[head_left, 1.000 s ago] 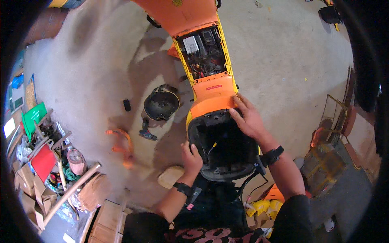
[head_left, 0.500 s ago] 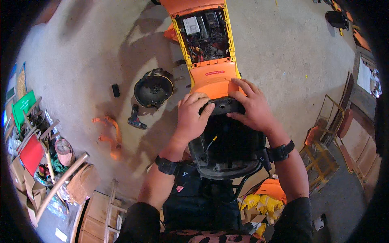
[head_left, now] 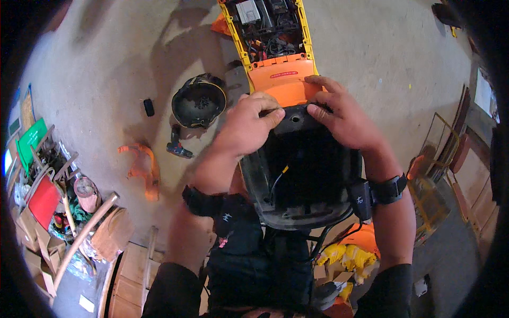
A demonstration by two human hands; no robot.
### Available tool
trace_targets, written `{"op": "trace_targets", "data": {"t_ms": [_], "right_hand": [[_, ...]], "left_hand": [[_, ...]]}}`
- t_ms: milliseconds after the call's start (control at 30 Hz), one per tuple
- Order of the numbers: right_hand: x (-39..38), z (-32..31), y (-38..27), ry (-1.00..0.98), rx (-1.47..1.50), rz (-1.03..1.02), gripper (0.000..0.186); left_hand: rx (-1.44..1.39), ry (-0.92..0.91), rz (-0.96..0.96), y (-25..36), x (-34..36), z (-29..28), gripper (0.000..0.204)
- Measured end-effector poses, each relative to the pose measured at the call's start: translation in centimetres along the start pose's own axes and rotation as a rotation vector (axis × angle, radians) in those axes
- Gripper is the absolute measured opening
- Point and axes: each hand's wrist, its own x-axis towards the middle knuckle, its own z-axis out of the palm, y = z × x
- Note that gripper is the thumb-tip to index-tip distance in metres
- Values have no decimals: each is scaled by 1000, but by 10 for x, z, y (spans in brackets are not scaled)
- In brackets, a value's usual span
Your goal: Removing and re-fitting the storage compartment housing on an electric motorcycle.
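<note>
A black plastic tub (head_left: 307, 175) with loose wires inside sits at the rear of an orange scooter body (head_left: 281, 74). My left hand (head_left: 246, 127) pinches the tub's front rim beside a round hole. My right hand (head_left: 342, 114) grips the same rim from the right, fingers over the edge against the orange panel. Both wrists wear black bands. Further ahead, the scooter's open compartment (head_left: 268, 24) shows wiring and a battery.
A black helmet (head_left: 199, 100) lies on the concrete floor to the left, with a small dark tool (head_left: 177, 146) and an orange plastic part (head_left: 143, 169) near it. Boxes, tools and clutter (head_left: 47, 201) crowd the far left. Metal frames (head_left: 440, 153) stand at the right.
My left hand rose from the tub's lower left side to its front rim beside my right hand. The view shifted closer over the tub.
</note>
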Motion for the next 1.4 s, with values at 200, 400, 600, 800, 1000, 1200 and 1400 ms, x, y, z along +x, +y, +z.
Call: {"op": "trace_targets", "data": {"t_ms": [200,400,600,800,1000,1200,1400], "right_hand": [[-2,9,11,117,51,-14,26],[-8,12,15,239,-20,-71,33],[-90,27,33,504,517,214,45],[-230,109,32,610,631,653,50],[-235,130,1,769,418,787,66],[-232,110,8,684,290,734,71],[-231,118,15,736,219,738,67]], "left_hand": [[-127,-114,-53,4,5,-5,16],[-240,-33,-70,-2,6,-2,20],[257,417,89,-26,-43,31,43],[100,553,-346,-63,-161,115,57],[-152,772,-435,-56,-172,158,60],[64,749,-312,-45,-176,160,63],[113,765,-270,-18,-173,173,66]]}}
